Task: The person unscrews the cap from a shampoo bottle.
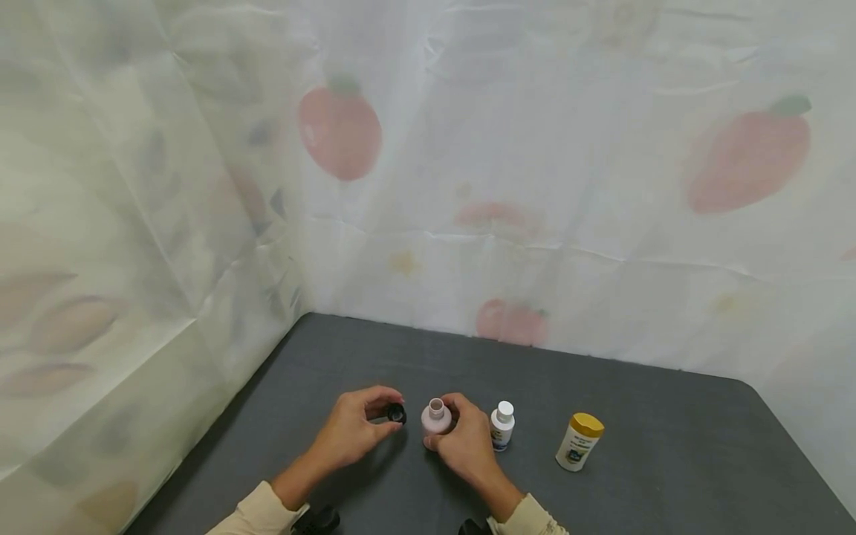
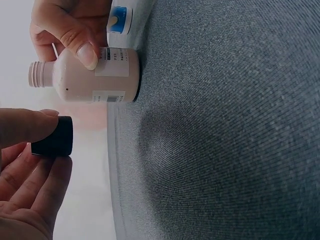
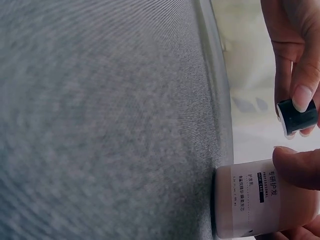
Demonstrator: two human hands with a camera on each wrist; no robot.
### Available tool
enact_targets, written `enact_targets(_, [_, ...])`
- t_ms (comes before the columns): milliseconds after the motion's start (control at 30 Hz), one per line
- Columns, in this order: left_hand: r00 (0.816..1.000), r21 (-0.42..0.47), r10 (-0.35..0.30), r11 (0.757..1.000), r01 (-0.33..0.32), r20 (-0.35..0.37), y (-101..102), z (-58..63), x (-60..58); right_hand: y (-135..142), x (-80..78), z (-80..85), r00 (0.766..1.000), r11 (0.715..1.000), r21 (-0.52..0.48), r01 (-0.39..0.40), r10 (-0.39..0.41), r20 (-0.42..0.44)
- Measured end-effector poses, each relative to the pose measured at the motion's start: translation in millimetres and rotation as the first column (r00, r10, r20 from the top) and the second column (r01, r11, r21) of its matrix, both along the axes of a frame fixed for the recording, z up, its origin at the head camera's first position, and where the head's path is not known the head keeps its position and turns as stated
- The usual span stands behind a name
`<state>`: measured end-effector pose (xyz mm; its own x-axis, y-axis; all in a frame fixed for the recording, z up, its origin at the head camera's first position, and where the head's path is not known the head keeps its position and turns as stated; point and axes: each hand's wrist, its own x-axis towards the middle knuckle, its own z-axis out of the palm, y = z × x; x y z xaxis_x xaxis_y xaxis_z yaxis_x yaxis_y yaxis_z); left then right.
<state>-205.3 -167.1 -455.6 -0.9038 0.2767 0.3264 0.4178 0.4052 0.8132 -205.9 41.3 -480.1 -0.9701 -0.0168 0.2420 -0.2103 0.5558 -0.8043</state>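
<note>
1. Left hand [image 1: 349, 427]. Thumb and bent fingers pinch the black cap [image 1: 397, 413] by its sides, spread no wider than the cap itself. The cap is raised above the surface [image 1: 655, 431] and apart from the bottle beside it.

2. Right hand [image 1: 466, 442]. Partly closed about the body of the pink bottle [image 1: 436, 424], thumb laid across its side and fingers reaching behind.

3. Position. The pink bottle is upright, nearer the surface's left edge than its right and well in from the far edge. Its threaded neck [image 2: 40, 74] is bare. (Whether the base bears fully on the surface is hard to tell.)

4. Cap technique. A light pinch on the sides is advisable, leaving the ends free; wherever cap and neck meet, their axes should be aligned so that the threads do not cross.

5. Bottle technique. The body is best held low, level and firmly, without squeezing: the mouth is uncovered, and a tilt could spill any contents.

6. Neighbours. The white bottle [image 1: 503, 426] stands just beside the right hand, towards the right edge, and might be knocked by the knuckles; the yellow-lidded bottle [image 1: 579, 443] stands farther that way.
</note>
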Motion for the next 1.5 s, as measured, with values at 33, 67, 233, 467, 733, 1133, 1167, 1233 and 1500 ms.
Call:
enact_targets(33, [1.000, 0.003, -0.004, 1.000, 0.004, 0.002, 0, -0.3, -0.3, 0, -0.1, -0.1, 1.000, 1.000, -0.002, -0.003, 0.003, 0.001])
enact_targets(67, [1.000, 0.005, -0.008, 1.000, 0.008, 0.005, 1, -0.6, -0.7, 0, -0.2, -0.3, 1.000, 1.000, -0.004, -0.004, 0.004, 0.003])
enact_targets(233, [1.000, 0.010, -0.015, 1.000, 0.015, 0.013, 2, -1.7, -2.1, 0, -0.4, -1.0, 1.000, 1.000, -0.013, -0.011, 0.011, 0.002])
enact_targets(467, [1.000, 0.004, -0.003, 1.000, 0.003, 0.013, 2, -4.3, -3.3, 1, 0.9, -3.0, 0.999, 0.999, 0.003, -0.039, 0.039, -0.017])
enact_targets(733, [1.000, -0.017, -0.002, 1.000, 0.003, 0.027, 4, -7.2, -5.6, 3, 3.4, -0.3, 0.996, 0.996, -0.042, -0.084, 0.083, -0.030])
enact_targets(1133, [0.999, -0.048, -0.009, 0.999, 0.011, 0.047, 4, -13.2, -8.9, 9, 8.6, 9.8, 0.995, 0.993, -0.069, -0.093, 0.091, -0.033])
enact_targets(1167, [0.999, -0.049, -0.006, 0.999, 0.009, 0.053, 4, -13.7, -9.1, 9, 9.2, 10.6, 0.995, 0.994, -0.066, -0.092, 0.090, -0.030])
enact_targets(1233, [0.998, -0.047, -0.007, 0.999, 0.010, 0.060, 4, -14.3, -9.4, 9, 10.6, 12.3, 0.996, 0.993, -0.067, -0.093, 0.091, -0.021])
enact_targets(1500, [0.998, -0.053, -0.009, 0.998, 0.013, 0.061, 4, -17.4, -11.5, 13, 19.5, 21.5, 0.993, 0.995, -0.064, -0.083, 0.077, -0.086])
